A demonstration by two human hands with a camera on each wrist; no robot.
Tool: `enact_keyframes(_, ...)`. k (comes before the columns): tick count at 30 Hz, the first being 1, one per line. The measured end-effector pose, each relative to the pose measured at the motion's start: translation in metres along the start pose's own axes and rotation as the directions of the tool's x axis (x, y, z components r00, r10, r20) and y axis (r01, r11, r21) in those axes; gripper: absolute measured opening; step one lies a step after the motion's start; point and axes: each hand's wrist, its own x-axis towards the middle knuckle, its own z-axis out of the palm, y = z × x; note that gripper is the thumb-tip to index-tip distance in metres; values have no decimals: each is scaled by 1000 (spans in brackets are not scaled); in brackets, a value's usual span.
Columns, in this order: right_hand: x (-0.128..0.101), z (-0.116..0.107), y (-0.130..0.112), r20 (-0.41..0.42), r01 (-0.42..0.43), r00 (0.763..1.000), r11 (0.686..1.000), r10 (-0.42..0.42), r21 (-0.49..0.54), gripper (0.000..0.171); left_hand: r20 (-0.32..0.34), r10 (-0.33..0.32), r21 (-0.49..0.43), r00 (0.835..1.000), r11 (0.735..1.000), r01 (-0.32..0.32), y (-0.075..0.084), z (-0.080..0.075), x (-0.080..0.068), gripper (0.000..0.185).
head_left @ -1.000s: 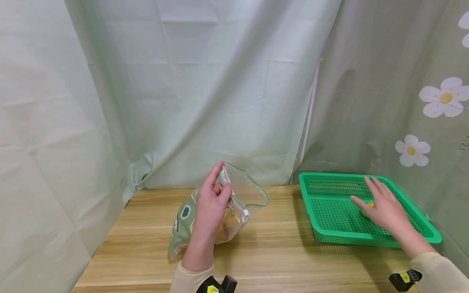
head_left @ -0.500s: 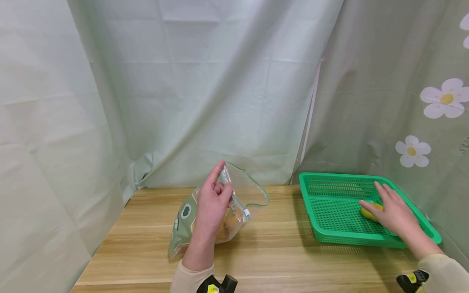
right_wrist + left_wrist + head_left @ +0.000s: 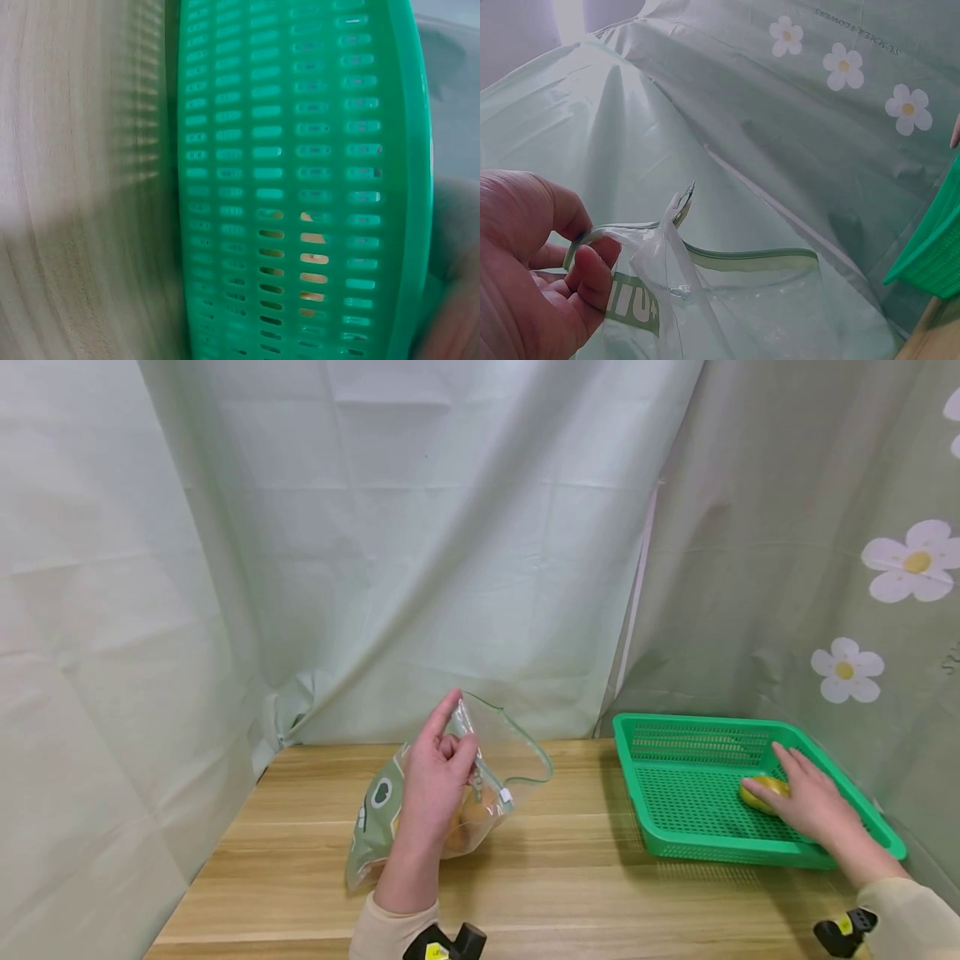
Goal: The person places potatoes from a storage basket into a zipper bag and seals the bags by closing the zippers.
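Observation:
My left hand (image 3: 435, 772) pinches the rim of a clear and green slider zip bag (image 3: 375, 839), its index finger straight along the edge. The bag's mouth gapes to the right, with a white slider (image 3: 506, 795) on the zip. Orange-brown contents (image 3: 471, 818) show through its clear side. In the left wrist view, thumb and fingers grip the green zip strip (image 3: 750, 259). My right hand (image 3: 813, 803) reaches into a green basket (image 3: 675, 843), fingers extended over a yellow fruit (image 3: 754, 802), the thumb overlapping it. Through the basket's slots, the right wrist view shows the fruit (image 3: 313, 259).
The basket stands at the right of a wooden table (image 3: 570, 893), close to the flowered curtain (image 3: 757, 610). A pale green curtain (image 3: 420, 568) hangs behind the table. Bare wood lies between bag and basket.
My right hand has moved right and a little nearer over the basket, uncovering more of the yellow fruit. The left hand and the bag have stayed in place.

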Motion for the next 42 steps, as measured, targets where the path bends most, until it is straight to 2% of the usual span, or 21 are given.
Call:
enact_keyframes(13,7,5,11,51,10,999,1000,-9,-26,106,-7,4,7,1000,1000,-4,1,0,-2,72)
enact_keyframes(21,14,7,17,94,9,996,1000,-9,-3,109,-1,7,-12,1000,1000,-7,0,0,-2,72)
enact_keyframes(34,16,7,14,140,-6,990,1000,8,-11,101,-6,2,-14,1000,1000,-2,-1,-1,-2,71)
enact_keyframes(42,17,7,14,128,9,992,999,-2,-50,93,-6,-7,-19,1000,1000,7,0,0,-2,71)
